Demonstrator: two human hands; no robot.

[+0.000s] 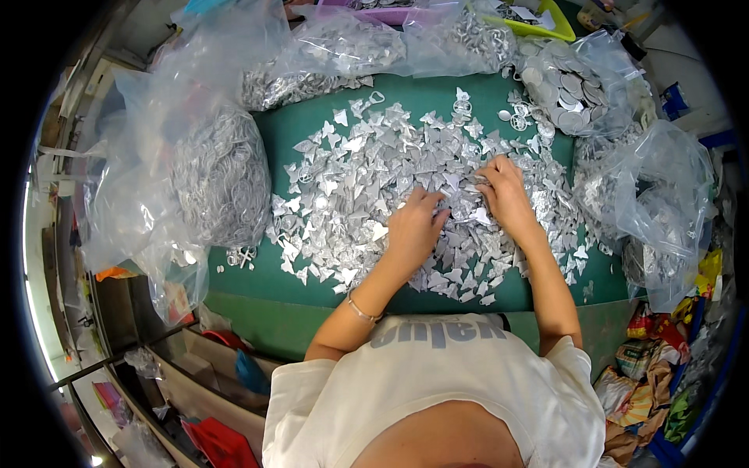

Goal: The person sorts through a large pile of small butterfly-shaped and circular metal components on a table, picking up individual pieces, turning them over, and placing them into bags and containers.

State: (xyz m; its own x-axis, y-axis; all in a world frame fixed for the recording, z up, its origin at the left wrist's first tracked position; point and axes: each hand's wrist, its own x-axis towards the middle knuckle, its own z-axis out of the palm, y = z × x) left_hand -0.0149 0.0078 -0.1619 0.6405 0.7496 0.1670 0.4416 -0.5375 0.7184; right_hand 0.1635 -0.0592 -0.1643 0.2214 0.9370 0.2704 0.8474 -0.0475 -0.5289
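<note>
A wide heap of small flat silver metal pieces (351,183), many of them pointed or winged in outline, covers the middle of the green tabletop (300,101). Among them lies my left hand (413,228), its fingers bent down and drawn toward the thumb; what they hold, if anything, is too small to make out. Farther right and slightly farther away, my right hand (503,193) has its fingers curled in a pinch at a small silver metal piece. The fingertips of both hands are at the heap and partly hidden by it.
Clear plastic bags of metal parts ring the table: a bulky one (222,175) at left, one with round discs (573,90) at far right, another (655,203) at right. Purple and yellow-green trays (554,19) stand behind. Drawers (211,382) are lower left, colourful packets (636,382) lower right.
</note>
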